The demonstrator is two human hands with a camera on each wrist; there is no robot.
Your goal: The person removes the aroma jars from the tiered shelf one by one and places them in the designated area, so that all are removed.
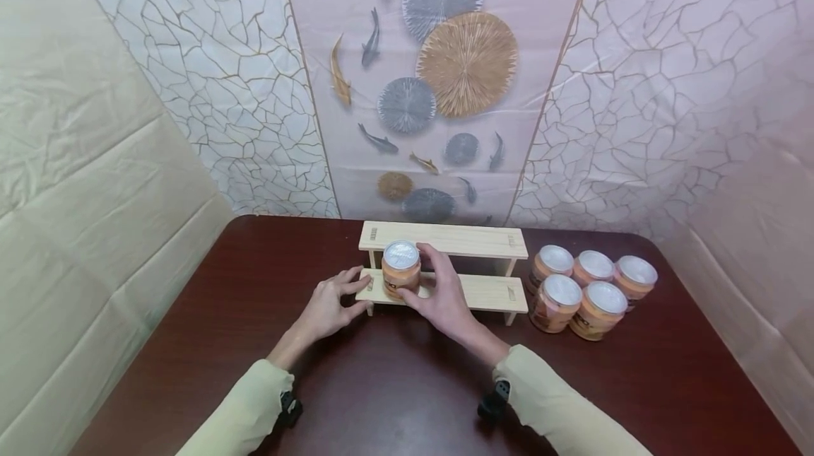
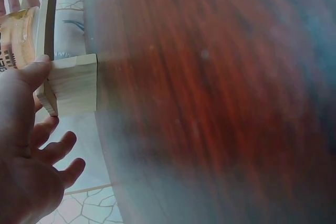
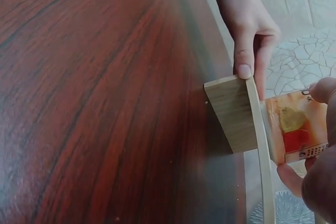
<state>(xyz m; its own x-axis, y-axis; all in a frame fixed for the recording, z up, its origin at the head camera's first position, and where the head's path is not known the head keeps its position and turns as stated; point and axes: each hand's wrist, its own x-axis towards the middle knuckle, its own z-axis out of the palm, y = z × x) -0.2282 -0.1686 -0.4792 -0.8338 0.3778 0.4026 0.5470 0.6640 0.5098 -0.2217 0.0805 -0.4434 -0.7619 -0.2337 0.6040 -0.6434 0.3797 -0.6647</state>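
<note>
A two-tier wooden rack [image 1: 480, 293] of pale boards stands on the table. On the left part of its lower board sits a jar [image 1: 401, 273] with a silvery top and an orange printed label. My right hand [image 1: 445, 304] grips this jar from its right side, thumb in front and fingers behind. My left hand [image 1: 326, 307] pinches the left end of the lower board, the thumb [image 2: 38, 72] at its front edge. In the right wrist view, the jar [image 3: 296, 124] stands against the board, with fingers partly covering it.
Several similar jars [image 1: 562, 291] stand close together on the table right of the rack. Behind the dark reddish table [image 1: 267, 258] hangs a patterned cloth [image 1: 356, 180] with fish and round leaves. Pale cloth walls [image 1: 83, 180] flank both sides.
</note>
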